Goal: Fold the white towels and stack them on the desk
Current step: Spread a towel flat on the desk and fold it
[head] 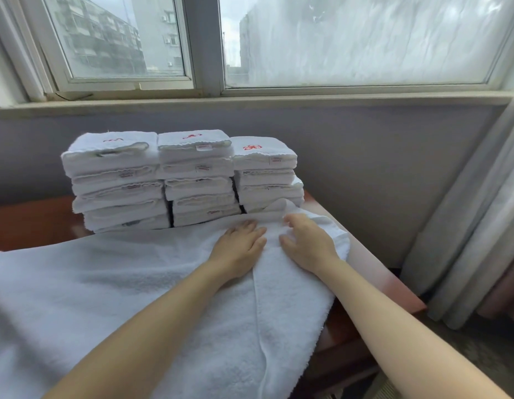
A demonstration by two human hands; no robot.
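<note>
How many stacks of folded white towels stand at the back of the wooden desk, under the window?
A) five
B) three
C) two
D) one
B: three stacks of folded white terry towels stand side by side on the reddish-brown wooden desk, behind the large spread white towel.

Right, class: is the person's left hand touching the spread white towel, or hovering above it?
Touching. The head view shows the left hand lying flat, palm down, on the spread white towel, with the fingers pressed into the cloth.
</note>
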